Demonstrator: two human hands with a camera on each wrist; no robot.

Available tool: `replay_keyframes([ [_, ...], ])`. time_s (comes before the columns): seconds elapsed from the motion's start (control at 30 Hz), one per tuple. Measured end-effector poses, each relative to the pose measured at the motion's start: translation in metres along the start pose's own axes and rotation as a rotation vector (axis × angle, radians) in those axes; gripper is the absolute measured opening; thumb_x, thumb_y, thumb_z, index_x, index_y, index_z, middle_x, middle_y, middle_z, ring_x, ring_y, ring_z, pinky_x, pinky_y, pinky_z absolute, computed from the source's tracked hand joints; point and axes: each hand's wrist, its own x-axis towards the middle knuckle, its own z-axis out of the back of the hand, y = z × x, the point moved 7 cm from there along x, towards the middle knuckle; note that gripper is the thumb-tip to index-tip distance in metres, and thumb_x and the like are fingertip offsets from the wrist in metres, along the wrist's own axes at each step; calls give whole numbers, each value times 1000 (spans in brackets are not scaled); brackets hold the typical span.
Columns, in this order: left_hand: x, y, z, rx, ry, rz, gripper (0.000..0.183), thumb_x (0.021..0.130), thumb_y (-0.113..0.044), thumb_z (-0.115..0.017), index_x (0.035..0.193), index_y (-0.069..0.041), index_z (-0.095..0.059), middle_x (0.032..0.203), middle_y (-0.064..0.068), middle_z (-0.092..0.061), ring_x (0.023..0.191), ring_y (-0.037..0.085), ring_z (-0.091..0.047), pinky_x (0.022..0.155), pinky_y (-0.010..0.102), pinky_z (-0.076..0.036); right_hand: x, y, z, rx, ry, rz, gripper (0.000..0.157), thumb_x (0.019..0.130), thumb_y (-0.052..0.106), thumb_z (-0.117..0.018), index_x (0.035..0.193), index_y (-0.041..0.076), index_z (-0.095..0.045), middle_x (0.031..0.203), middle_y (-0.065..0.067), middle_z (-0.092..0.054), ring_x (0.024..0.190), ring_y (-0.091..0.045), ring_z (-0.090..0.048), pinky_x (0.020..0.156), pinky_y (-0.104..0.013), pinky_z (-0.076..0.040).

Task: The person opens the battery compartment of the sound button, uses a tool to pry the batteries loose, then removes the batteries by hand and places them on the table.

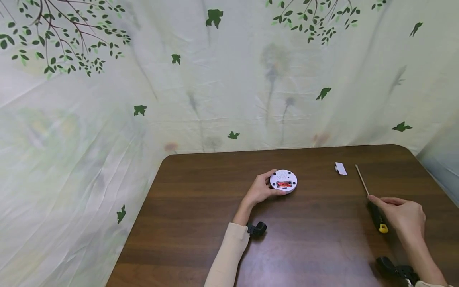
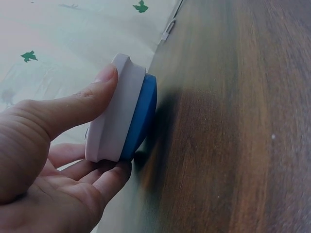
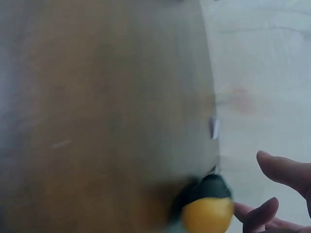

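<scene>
My left hand [image 1: 259,190] holds a round white device [image 1: 283,175] by its rim, thumb on one side and fingers on the other. Its perforated underside faces up, and red batteries [image 1: 284,184] sit in the uncovered compartment. In the left wrist view the device's blue domed side [image 2: 141,119] faces the tabletop. At the right, my right hand [image 1: 403,215] is at a screwdriver [image 1: 374,215] with a black and yellow handle. In the right wrist view the thumb stands apart from the yellow handle end [image 3: 208,216], with fingers close beside it.
A small white battery cover [image 1: 341,168] lies on the brown wooden table [image 1: 201,223], left of the screwdriver's tip. Behind the table's far edge hangs a pale curtain [image 1: 229,91] printed with leaves and birds.
</scene>
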Motion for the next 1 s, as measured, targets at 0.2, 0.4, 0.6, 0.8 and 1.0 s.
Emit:
replay_keyframes([
  [0.2,0,2,0,-4,1,4,90,80,-6,-89,155,5,-41,156,21,-50,138,24,-55,114,37,-48,-4,-10,-3,-114,-10,51,71,86,68,-72,110,1,-80,92,-17,-79,93,-43,-67,61,-38,-47],
  [0.4,0,2,1,2,1,-4,90,80,-6,-89,155,6,-41,155,21,-51,138,23,-56,114,37,-49,-10,-15,-7,-150,-25,28,74,83,70,-73,110,1,-79,80,-13,-78,76,-34,-66,56,-34,-43],
  [0.6,0,2,2,-21,0,0,90,81,-5,-88,155,6,-40,156,22,-50,139,24,-55,114,36,-49,-11,-21,-12,-151,-27,-13,78,80,73,-74,110,2,-79,66,-3,-72,61,-24,-58,51,-36,-42],
  [0.8,0,1,2,-19,5,9,90,81,-6,-88,156,6,-39,157,21,-49,141,24,-53,115,35,-47,-11,-29,-16,-112,27,-46,72,82,69,-74,109,3,-80,57,7,-68,59,-23,-58,49,-37,-41],
  [1.0,1,2,0,16,12,6,90,82,-10,-89,156,5,-39,157,20,-50,141,23,-53,116,35,-47,-12,-27,0,-13,-110,-47,54,90,53,-72,97,-1,-79,57,10,-64,66,-17,-57,59,-38,-42],
])
